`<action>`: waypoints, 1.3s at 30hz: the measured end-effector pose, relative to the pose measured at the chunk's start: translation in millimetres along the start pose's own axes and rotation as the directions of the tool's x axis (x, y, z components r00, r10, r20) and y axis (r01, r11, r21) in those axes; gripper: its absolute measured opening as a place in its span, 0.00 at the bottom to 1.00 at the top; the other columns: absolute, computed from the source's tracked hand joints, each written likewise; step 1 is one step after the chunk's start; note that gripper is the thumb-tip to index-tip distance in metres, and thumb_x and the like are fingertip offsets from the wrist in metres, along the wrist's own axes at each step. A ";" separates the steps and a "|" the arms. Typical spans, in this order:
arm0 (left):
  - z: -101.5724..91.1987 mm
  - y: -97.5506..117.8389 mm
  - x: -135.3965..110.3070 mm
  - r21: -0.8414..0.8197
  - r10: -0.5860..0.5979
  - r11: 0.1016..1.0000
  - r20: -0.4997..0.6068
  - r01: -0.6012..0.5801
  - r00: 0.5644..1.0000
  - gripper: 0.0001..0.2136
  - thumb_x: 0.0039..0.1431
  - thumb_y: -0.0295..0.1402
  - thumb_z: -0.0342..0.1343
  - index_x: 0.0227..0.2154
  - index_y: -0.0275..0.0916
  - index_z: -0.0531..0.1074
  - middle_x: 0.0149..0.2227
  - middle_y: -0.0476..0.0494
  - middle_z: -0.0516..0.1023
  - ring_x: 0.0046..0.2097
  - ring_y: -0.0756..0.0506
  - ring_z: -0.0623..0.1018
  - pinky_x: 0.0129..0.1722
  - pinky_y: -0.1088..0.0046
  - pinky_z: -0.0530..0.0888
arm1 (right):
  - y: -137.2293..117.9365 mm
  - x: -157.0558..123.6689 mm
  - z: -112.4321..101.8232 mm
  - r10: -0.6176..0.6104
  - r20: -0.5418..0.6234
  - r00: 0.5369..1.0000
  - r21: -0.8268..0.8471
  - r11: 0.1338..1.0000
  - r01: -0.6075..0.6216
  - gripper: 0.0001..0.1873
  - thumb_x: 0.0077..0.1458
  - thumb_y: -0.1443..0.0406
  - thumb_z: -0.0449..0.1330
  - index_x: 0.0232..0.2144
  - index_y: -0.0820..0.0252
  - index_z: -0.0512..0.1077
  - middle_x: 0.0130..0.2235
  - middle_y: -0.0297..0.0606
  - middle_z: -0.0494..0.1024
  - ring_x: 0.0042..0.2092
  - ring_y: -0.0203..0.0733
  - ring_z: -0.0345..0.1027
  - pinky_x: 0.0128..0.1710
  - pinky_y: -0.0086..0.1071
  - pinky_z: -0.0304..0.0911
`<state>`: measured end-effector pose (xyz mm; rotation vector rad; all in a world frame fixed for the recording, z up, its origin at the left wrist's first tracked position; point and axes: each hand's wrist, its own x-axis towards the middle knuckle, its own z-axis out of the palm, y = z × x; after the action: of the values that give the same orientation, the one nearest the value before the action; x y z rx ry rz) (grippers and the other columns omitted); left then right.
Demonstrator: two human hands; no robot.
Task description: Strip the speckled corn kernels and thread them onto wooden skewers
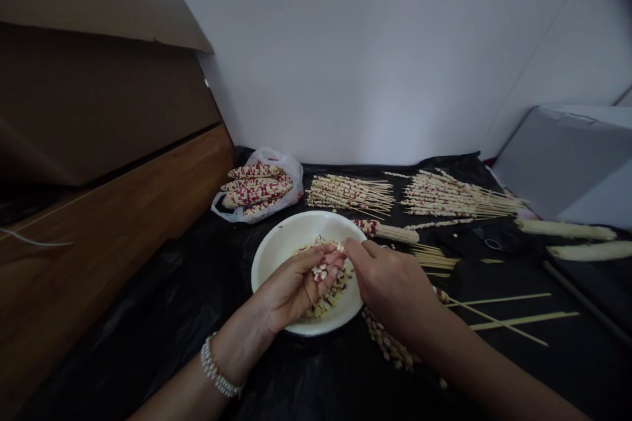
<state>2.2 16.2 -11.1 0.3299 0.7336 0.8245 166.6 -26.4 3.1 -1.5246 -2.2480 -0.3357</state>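
Note:
My left hand (301, 286) is cupped palm-up over a white bowl (269, 247), holding a small heap of red and white corn kernels (320, 272). Its thumb and fingertips meet at a kernel (340, 247) beside my right fingertips. My right hand (390, 279) is closed, knuckles up, around a thin skewer (498, 322). Threaded kernels (441, 294) show on the skewer just behind that hand; the stretch inside the grip is hidden. More loose kernels (328, 306) lie in the bowl beneath my hands.
Corn cobs (257, 194) fill a plastic bag (291, 168). A partly stripped cob (390, 231) lies behind the bowl. Kernel-threaded skewers (345, 192) and a second bundle (444, 194) rest farther back. Bare sticks (434, 258), stripped cobs (587, 251) and scattered kernels (390, 342) lie on black plastic (197, 316).

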 end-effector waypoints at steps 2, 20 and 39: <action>0.0 -0.1 0.4 -0.004 0.002 1.000 -0.022 -0.002 1.000 0.07 0.57 0.19 0.53 0.37 0.28 0.72 0.35 0.37 0.78 0.35 0.49 0.79 0.35 0.77 0.76 | -0.1 0.1 -0.3 -0.002 0.003 1.000 0.000 1.000 0.002 0.11 0.52 0.73 0.48 0.35 0.61 0.69 0.26 0.36 0.72 0.22 0.35 0.62 0.21 0.32 0.39; 0.5 2.4 0.6 0.063 0.136 0.989 -0.080 -0.131 0.987 0.04 0.57 0.22 0.55 0.35 0.31 0.73 0.30 0.45 0.76 0.29 0.54 0.75 0.30 0.84 0.74 | -3.2 -0.4 -2.2 -0.002 0.015 1.000 -0.020 1.000 0.003 0.09 0.52 0.73 0.49 0.35 0.61 0.67 0.27 0.35 0.72 0.23 0.35 0.63 0.21 0.31 0.41; 0.9 1.5 -0.2 0.078 0.145 0.987 -0.097 -0.138 0.985 0.07 0.55 0.20 0.56 0.35 0.31 0.75 0.38 0.40 0.78 0.36 0.51 0.79 0.34 0.83 0.76 | -3.5 -0.1 -1.8 0.004 0.097 0.995 -0.052 0.999 0.001 0.10 0.52 0.73 0.49 0.34 0.61 0.68 0.27 0.37 0.73 0.23 0.38 0.66 0.21 0.31 0.37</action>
<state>1.9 17.1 -9.5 0.4094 0.8433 0.9562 163.8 -28.5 4.7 -1.6015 -2.3288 -0.3286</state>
